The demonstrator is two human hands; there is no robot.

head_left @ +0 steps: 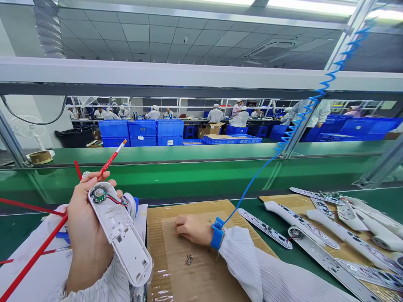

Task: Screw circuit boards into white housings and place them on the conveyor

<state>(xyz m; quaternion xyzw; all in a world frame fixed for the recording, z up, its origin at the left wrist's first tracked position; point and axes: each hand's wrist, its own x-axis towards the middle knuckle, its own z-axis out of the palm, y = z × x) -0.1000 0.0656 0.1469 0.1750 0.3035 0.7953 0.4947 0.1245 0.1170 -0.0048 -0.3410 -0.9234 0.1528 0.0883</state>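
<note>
My left hand (85, 214) is wrapped round a white plastic housing (127, 243), its hollow inner side turned up. In the housing's far end sit a small green circuit board (99, 195) and thin red and black wires. A red-handled brush (110, 162) with an orange tip sticks out above the same hand, between its fingers. My right hand (192, 227) rests on a cardboard sheet (204, 277) with its fingers curled; whatever they hold, if anything, is hidden. A small heap of screws (189, 260) lies just below it. A blue wrist strap (217, 234) circles my right wrist.
White handle-shaped shells (292, 222) and long panels (266, 227) cover the right side. A coiled blue cord (291, 130) runs from the strap up a metal post. Red rods (37, 260) cross the left. Tape (40, 157) sits on the green ledge. Co-workers and blue crates (170, 132) are beyond.
</note>
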